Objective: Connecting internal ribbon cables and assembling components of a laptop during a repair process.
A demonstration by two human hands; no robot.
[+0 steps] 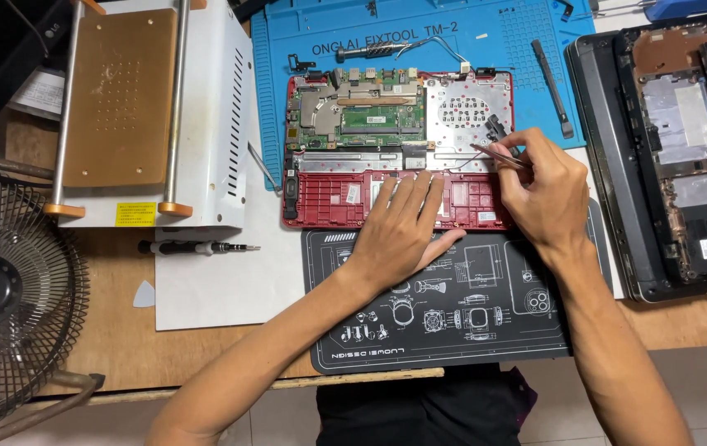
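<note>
Head cam: L hand [403, 227] flat, fingers spread, pressing red laptop [345, 198]. R hand [539, 186] pinching tweezers [498, 155], tip on chassis just above L fingertips. Black mat [453, 330] under wrists.

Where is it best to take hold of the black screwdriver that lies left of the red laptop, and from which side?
Grip the screwdriver on its thick black handle at the left end, coming from above. It lies flat, and the thin metal tip points right toward the red laptop.
</note>
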